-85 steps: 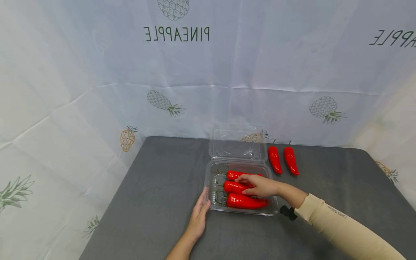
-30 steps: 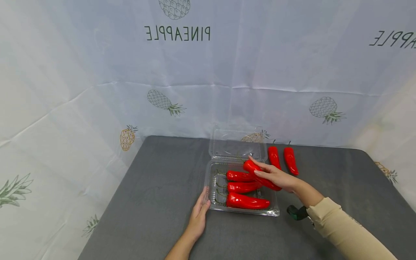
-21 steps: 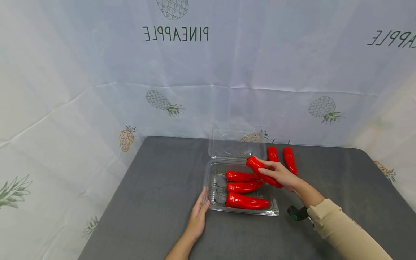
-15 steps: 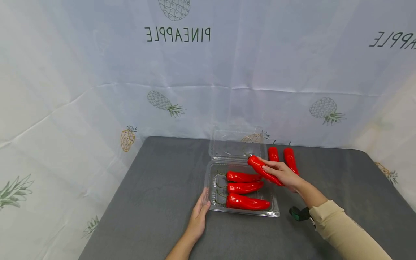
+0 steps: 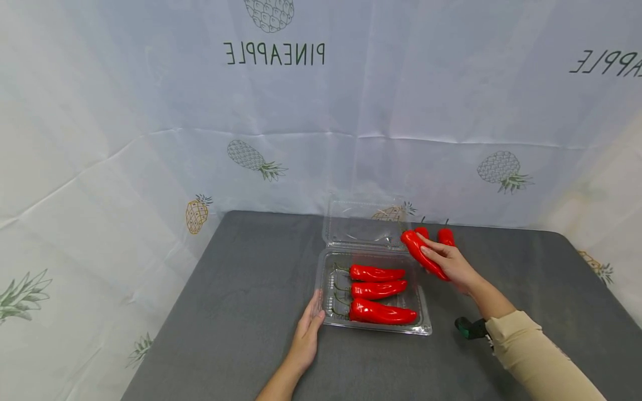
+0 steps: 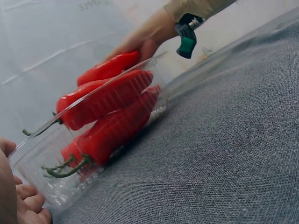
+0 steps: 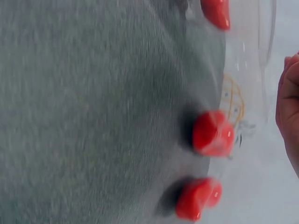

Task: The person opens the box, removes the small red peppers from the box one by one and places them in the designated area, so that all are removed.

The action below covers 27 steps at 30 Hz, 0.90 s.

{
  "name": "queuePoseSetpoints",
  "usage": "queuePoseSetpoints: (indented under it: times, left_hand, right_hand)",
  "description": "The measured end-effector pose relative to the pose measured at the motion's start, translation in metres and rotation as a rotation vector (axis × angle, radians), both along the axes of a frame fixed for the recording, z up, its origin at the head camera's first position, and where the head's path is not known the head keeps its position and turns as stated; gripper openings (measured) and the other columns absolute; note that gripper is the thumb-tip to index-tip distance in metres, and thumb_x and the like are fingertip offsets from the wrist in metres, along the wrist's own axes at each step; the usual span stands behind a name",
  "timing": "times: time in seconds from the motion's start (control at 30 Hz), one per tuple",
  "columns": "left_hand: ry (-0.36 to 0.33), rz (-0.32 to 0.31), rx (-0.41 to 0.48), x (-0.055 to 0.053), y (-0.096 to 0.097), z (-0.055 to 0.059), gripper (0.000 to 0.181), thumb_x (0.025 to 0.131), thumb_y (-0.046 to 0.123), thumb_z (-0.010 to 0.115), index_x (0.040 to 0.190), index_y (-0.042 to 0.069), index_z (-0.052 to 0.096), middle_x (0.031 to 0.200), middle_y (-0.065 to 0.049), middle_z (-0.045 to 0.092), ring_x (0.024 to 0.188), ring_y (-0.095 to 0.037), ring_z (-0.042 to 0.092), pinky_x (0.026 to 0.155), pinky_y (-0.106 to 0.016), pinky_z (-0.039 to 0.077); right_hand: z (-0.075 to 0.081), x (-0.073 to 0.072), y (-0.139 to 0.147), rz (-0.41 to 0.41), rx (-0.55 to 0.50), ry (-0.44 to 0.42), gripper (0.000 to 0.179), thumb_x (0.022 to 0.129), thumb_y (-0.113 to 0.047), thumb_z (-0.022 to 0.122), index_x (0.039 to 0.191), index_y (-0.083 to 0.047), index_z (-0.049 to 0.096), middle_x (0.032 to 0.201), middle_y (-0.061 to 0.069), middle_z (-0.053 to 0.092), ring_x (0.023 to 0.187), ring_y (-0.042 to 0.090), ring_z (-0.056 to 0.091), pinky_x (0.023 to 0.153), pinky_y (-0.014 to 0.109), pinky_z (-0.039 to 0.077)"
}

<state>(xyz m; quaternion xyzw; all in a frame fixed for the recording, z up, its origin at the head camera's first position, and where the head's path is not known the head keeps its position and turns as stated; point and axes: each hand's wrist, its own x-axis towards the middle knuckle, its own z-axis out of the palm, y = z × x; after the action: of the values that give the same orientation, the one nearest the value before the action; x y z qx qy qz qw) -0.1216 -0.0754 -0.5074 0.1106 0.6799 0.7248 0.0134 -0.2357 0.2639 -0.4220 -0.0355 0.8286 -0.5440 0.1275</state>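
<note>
My right hand (image 5: 451, 264) holds a long red pepper (image 5: 423, 255) above the right back corner of a clear plastic clamshell box (image 5: 423, 312). The held pepper slants, its stem end up and to the left. Three red peppers show in rows in the box, the front one (image 5: 383, 312) largest. Extra stems (image 6: 70, 163) in the left wrist view show more peppers underneath. My left hand (image 5: 306, 331) grips the box's left wall near the front corner, thumb toward the front. Only the edge of my right hand (image 7: 290, 105) appears in the right wrist view; its pepper is mostly hidden there.
Two more red peppers, one on the left (image 7: 212, 133) and one on the right (image 5: 445, 236), lie on the grey table (image 5: 251, 278) behind my right hand. The open lid (image 5: 368, 220) leans back toward the pineapple-print curtain (image 5: 321, 111).
My right hand has taken a pepper up out of the box. It has since carried it right and backward, over the two loose peppers in the head view. My left hand stays put.
</note>
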Motion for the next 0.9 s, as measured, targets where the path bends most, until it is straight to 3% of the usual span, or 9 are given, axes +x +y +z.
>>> queuePoseSetpoints:
  times: [0.17,0.4,0.6,0.7,0.9]
  left_hand:
    - [0.007,-0.004,0.007,0.0,0.001,0.0,0.055,0.101,0.013,0.036,0.144,-0.011,0.013,0.152,-0.027,0.016,0.13,0.01,0.022,0.104,-0.003,0.021]
    - [0.056,-0.004,0.017,-0.001,0.001,-0.001,0.054,0.1,0.011,0.036,0.143,-0.013,0.013,0.15,-0.032,0.015,0.131,0.006,0.021,0.103,-0.002,0.021]
    - [0.04,-0.002,0.018,-0.002,0.001,-0.001,0.054,0.1,0.011,0.036,0.144,-0.012,0.013,0.151,-0.029,0.015,0.128,0.013,0.023,0.103,-0.002,0.021]
    - [0.023,-0.003,0.012,-0.002,0.001,0.0,0.055,0.1,0.012,0.036,0.144,-0.011,0.013,0.152,-0.028,0.016,0.128,0.014,0.023,0.104,-0.003,0.021]
    - [0.011,0.002,0.011,-0.001,0.001,0.0,0.055,0.1,0.012,0.037,0.144,-0.011,0.013,0.151,-0.027,0.016,0.127,0.015,0.024,0.103,-0.002,0.022]
  right_hand:
    - [0.001,-0.003,0.019,-0.046,-0.02,-0.043,0.065,0.096,-0.045,0.044,0.148,-0.015,0.019,0.147,0.028,0.023,0.092,0.009,0.052,0.076,0.028,0.055]
    - [-0.001,-0.01,0.042,-0.087,-0.124,-0.082,0.066,0.095,-0.047,0.042,0.149,-0.021,0.013,0.148,0.026,0.017,0.089,0.002,0.061,0.077,0.025,0.054]
    - [-0.003,-0.017,0.055,-0.167,-0.199,-0.139,0.067,0.093,-0.05,0.044,0.148,-0.03,0.012,0.155,0.02,0.004,0.096,-0.002,0.049,0.079,0.019,0.052]
    - [-0.005,-0.018,0.06,-0.243,-0.257,-0.12,0.068,0.092,-0.048,0.047,0.148,-0.028,0.014,0.157,0.014,-0.001,0.098,-0.001,0.04,0.078,0.016,0.052]
    - [-0.012,-0.021,0.072,-0.438,-0.403,-0.074,0.07,0.088,-0.042,0.058,0.146,-0.024,0.023,0.156,0.01,0.009,0.082,-0.004,0.054,0.071,0.015,0.054]
